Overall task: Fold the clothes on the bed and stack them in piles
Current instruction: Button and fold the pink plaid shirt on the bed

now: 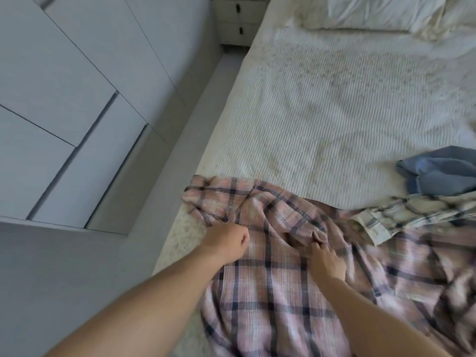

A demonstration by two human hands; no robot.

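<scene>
A pink plaid shirt [270, 284] lies crumpled across the near corner of the bed [322, 112]. My left hand [226, 240] is curled in a fist at the shirt's left part and grips its fabric. My right hand [325, 258] pinches a raised fold near the shirt's middle. A cream and green plaid garment [401, 215] lies over the pink shirt's right side. A blue garment [443, 171] sits bunched at the right edge of the view.
The bed has a white ribbed cover, with pillows [373, 14] at its head. A white nightstand [239, 21] stands beside the head. Grey wardrobe doors [64, 86] line the left, with a narrow floor strip [180, 140] between them and the bed.
</scene>
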